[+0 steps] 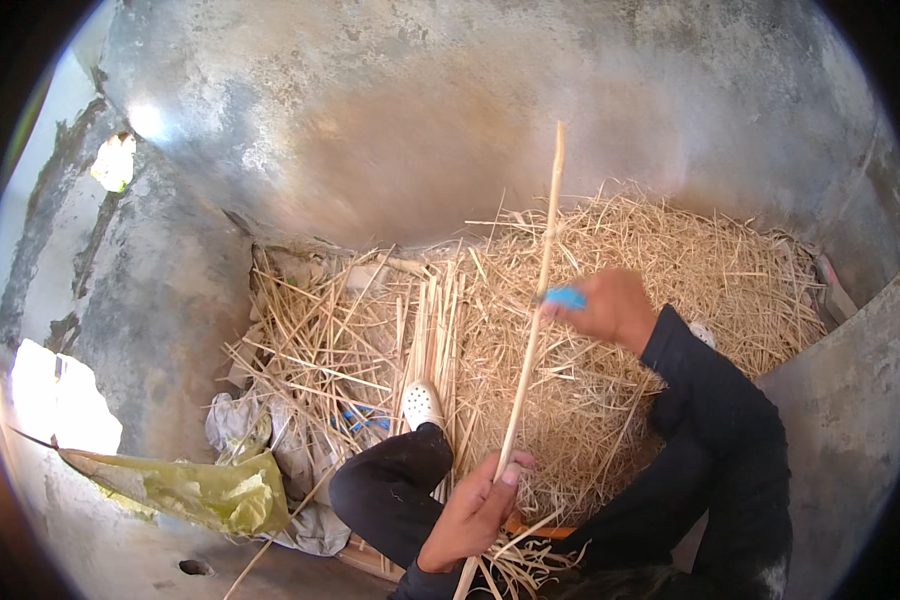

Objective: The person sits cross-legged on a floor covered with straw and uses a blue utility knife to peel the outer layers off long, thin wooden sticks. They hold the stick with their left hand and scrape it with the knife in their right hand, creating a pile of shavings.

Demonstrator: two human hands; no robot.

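Observation:
A long pale strip of wood or cane [528, 378] rises steeply in front of me, its upper end reaching the wall. My left hand [478, 508] is closed round its lower part, thumb on top. Higher up, my right hand [615, 305] grips a small blue-handled tool [567, 297], its dark tip against the strip. Motion smears the tool, so its exact kind does not show. Thin curled shavings [525, 567] hang and gather beside the strip below my left hand.
A thick bed of straw-like shavings [690, 260] covers the floor ahead and right. Cut strips [435, 320] lie left of it, by my white clog [422, 404]. A yellowish plastic sheet [200, 490] hangs at left. A stained concrete wall [450, 120] stands behind.

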